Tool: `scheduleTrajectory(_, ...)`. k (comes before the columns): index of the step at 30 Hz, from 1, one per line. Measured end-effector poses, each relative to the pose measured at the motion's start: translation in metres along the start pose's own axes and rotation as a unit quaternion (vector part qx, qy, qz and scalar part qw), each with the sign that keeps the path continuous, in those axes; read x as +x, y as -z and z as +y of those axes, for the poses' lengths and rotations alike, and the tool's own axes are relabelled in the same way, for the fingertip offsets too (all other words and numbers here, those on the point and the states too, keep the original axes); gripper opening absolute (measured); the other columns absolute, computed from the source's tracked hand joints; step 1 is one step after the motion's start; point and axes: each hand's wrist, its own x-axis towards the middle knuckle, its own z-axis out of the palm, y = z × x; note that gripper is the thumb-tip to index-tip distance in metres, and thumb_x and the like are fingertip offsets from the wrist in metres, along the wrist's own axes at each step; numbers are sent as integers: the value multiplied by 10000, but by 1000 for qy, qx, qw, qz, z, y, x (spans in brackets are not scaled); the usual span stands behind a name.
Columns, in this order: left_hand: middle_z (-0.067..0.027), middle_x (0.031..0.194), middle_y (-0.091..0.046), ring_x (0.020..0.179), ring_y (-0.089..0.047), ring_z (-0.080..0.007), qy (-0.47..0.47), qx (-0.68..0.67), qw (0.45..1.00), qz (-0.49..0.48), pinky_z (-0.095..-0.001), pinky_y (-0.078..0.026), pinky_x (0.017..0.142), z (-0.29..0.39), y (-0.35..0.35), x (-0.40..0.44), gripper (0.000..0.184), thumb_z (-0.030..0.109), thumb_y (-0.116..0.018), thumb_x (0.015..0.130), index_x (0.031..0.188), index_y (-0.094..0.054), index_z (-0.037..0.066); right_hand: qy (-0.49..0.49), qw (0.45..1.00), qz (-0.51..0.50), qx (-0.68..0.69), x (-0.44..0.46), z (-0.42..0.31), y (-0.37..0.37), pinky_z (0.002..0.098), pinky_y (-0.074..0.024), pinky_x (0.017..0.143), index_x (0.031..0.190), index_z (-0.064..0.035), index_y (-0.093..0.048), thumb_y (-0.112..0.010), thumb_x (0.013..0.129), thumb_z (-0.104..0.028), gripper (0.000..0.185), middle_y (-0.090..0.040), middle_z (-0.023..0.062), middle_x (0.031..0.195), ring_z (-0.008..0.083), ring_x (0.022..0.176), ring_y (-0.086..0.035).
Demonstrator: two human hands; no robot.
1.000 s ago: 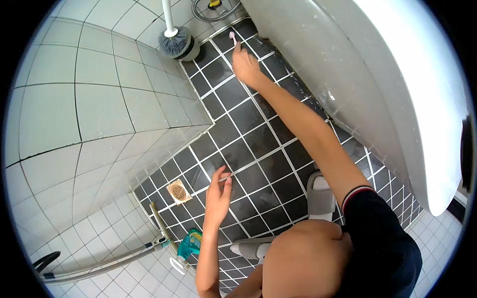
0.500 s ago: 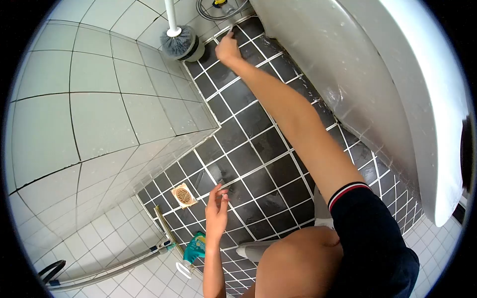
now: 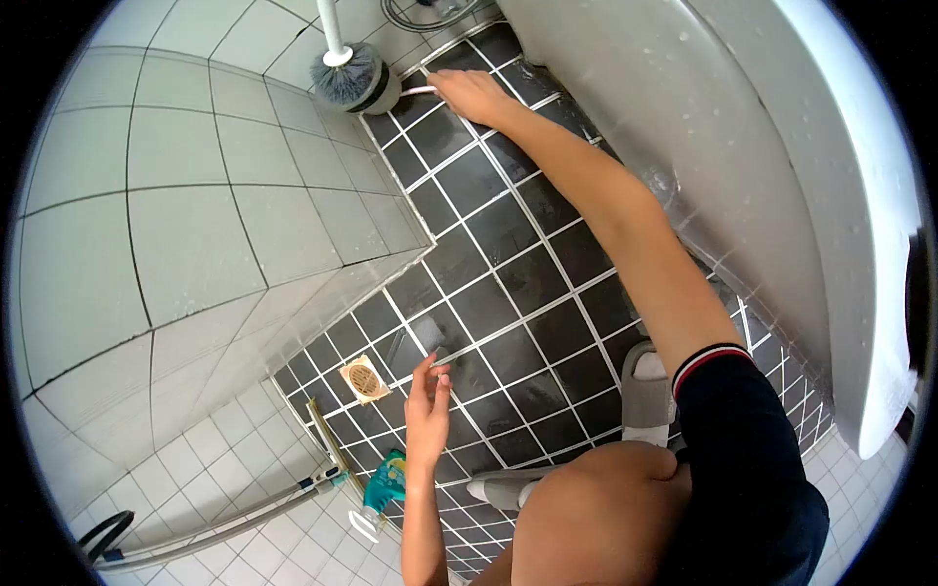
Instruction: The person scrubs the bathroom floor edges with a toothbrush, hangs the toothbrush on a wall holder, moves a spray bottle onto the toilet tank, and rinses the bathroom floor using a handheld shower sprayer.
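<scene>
My right hand (image 3: 471, 96) is low at the floor's far corner, its fingers closed round a thin pale pinkish stick (image 3: 418, 91). One end of the stick points left, towards the toilet brush holder (image 3: 379, 96); whatever end lies under the hand is hidden. A grey-bristled toilet brush (image 3: 347, 78) with a white handle stands there. My left hand (image 3: 427, 415) hovers over the dark tiled floor (image 3: 532, 283), right of the drain cover (image 3: 363, 379). Its fingers are curled together, with a small greyish thing at their tips, too small to name.
A green spray bottle (image 3: 384, 481) stands near a metal hose (image 3: 225, 527) at lower left. A tiled wall corner (image 3: 430, 244) juts in from the left. The white tub-like fixture (image 3: 782, 195) borders the right side. A coiled hose (image 3: 430, 21) hangs at the top.
My right hand has turned and shifted slightly right and down; the pale stick now points left instead of up. My left hand has barely moved. The view has shifted a little.
</scene>
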Motion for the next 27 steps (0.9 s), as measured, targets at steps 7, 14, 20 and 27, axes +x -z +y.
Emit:
scheduleTrajectory(7,-123,1126,-667,924,-648,-184,-2,-5,1000,-9,-322,-513,841,2,2,3,402,245,-526,1018,1365,-476,49,-119,992,-29,-25,29,-2,4,493,-540,814,994,-68,-682,-581,863,-122,174,-691,183,989,382,966,-677)
scheduleTrajectory(14,-114,1141,-654,945,-636,-178,4,-13,1000,7,-316,-503,849,6,18,-2,399,239,-524,1017,1357,-479,34,-225,973,0,-43,-7,3,18,491,-550,758,989,-49,-665,-548,894,-151,182,-671,188,944,388,897,-674)
scheduleTrajectory(20,-114,1120,-662,938,-632,-171,11,-26,1000,10,-317,-503,850,-9,13,-1,387,232,-518,1020,1352,-478,38,-75,996,31,-45,4,2,8,483,-556,738,918,-35,-681,-563,877,-115,148,-683,172,928,370,867,-686)
scheduleTrajectory(27,-116,1116,-673,932,-632,-171,-12,-24,999,22,-312,-505,843,-2,20,-5,386,224,-523,1018,1352,-475,37,-240,970,36,-28,-9,-15,17,478,-557,766,924,-9,-666,-582,869,-88,128,-673,201,969,397,889,-677)
